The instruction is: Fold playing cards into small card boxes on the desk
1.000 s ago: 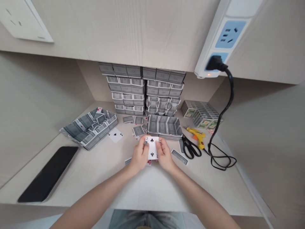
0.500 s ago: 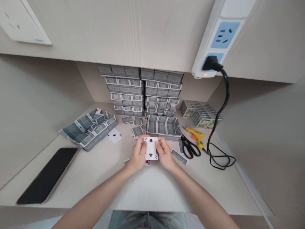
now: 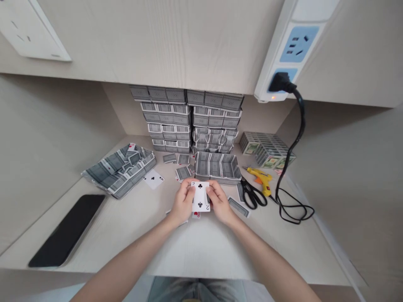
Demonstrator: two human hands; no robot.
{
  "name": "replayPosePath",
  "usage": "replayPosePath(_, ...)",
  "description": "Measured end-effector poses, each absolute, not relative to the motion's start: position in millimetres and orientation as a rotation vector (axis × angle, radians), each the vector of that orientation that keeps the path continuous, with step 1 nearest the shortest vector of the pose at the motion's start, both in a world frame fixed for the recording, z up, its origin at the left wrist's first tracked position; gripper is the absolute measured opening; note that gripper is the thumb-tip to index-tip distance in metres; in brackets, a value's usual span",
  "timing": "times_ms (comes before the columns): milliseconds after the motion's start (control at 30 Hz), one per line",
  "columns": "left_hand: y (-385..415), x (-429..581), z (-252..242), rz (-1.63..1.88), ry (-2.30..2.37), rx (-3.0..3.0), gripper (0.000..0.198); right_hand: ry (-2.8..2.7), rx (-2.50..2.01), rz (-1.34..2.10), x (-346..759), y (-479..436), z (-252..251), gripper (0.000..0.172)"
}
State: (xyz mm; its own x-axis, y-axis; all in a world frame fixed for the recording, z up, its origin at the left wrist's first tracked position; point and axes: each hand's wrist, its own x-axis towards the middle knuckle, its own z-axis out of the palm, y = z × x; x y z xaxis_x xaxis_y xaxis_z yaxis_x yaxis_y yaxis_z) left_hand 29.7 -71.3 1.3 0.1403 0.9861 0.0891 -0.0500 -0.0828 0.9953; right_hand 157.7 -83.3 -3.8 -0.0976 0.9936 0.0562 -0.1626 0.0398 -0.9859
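A two of clubs card (image 3: 200, 197) is held face up between both hands above the desk. My left hand (image 3: 183, 202) grips its left edge, thumb on the face. On its right edge, my right hand (image 3: 219, 202) is closed with the thumb on the card. Whether more cards lie beneath it is hidden. Partly under the hands, a red-suited card (image 3: 196, 215) lies on the desk. Just beyond the hands stands an open box made of cards (image 3: 217, 167). A larger card tray (image 3: 121, 172) at the left holds loose cards.
Stacked card boxes (image 3: 168, 115) line the back. Black scissors (image 3: 252, 195), a yellow glue gun (image 3: 260, 176) and its black cable (image 3: 292, 205) lie at right, near packed decks (image 3: 267, 149). A black phone (image 3: 67, 230) lies front left. A power strip (image 3: 283, 63) hangs above.
The whole view has shifted slightly. Both hands still hold the card in nearly the same pose.
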Motion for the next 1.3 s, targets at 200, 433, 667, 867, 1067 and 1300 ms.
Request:
replayPosePath(200, -71, 30, -2, 1.226, 1.067, 1.347, 0.017, -1.224, -1.046, 1.197, 157, -83, -5, 0.022)
replayPosePath(433, -72, 30, -2, 1.243, 1.099, 1.372, 0.015, -1.197, -1.07, 1.167, 155, -82, -7, 0.014)
replayPosePath(667, -73, 31, -3, 1.23, 1.116, 1.373, 0.019, -1.146, -1.051, 1.213, 156, -79, -11, 0.009)
replayPosePath(867, -75, 31, -4, 1.267, 1.127, 1.436, 0.018, -1.022, -0.99, 1.34, 155, -78, -14, 0.006)
replayPosePath(1067, -74, 30, -4, 1.299, 1.12, 1.448, 0.016, -0.907, -0.892, 1.444, 155, -79, -14, 0.006)
replayPosePath(1300, -72, 30, -3, 1.307, 1.105, 1.417, 0.014, -0.799, -0.783, 1.635, 161, -78, -2, 0.01)
